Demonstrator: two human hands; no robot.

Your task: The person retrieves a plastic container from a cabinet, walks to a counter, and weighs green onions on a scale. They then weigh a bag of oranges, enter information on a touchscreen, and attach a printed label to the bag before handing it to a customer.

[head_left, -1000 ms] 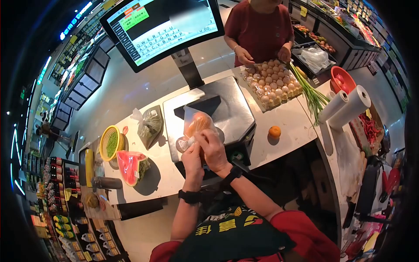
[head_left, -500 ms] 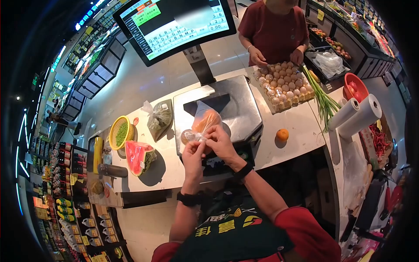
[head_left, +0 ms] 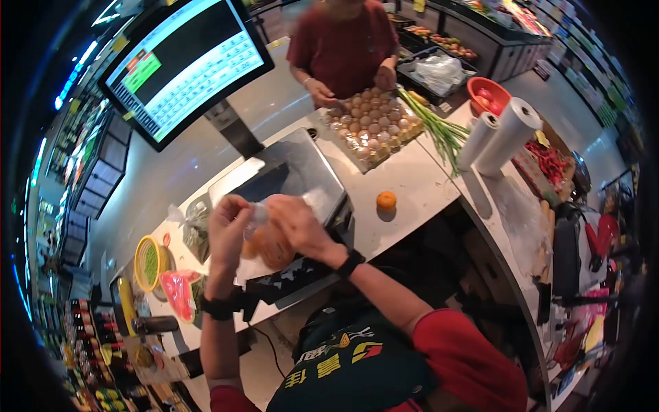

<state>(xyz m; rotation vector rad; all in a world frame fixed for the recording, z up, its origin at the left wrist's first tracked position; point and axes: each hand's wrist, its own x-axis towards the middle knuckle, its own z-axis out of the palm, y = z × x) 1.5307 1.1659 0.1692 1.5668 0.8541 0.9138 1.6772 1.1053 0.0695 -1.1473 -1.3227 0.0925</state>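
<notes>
A thin clear plastic bag [head_left: 273, 248] with orange round fruit in it hangs below my two hands, over the near part of the metal weighing scale [head_left: 312, 161]. My left hand [head_left: 228, 223] is closed, pinching the gathered neck of the bag with thumb and fingertips. On the other side of the neck, my right hand [head_left: 301, 225] has its fingers bent round the bag's top. Motion blurs the fingertips a little. A single orange [head_left: 386, 200] lies on the counter to the right of the scale.
A screen [head_left: 189, 69] stands behind the scale. Leftward are a bagged green item [head_left: 196, 230], a yellow basket [head_left: 162, 264] of green pieces and cut watermelon [head_left: 181, 295]. Rightward are eggs [head_left: 374, 120], spring onions [head_left: 439, 130] and plastic rolls [head_left: 509, 137]. Across the counter stands a person [head_left: 343, 51].
The bag of fruit has come up off the scale's plate and nearer to me, its neck now upward. Both hands rose with it. The camera view has turned right.
</notes>
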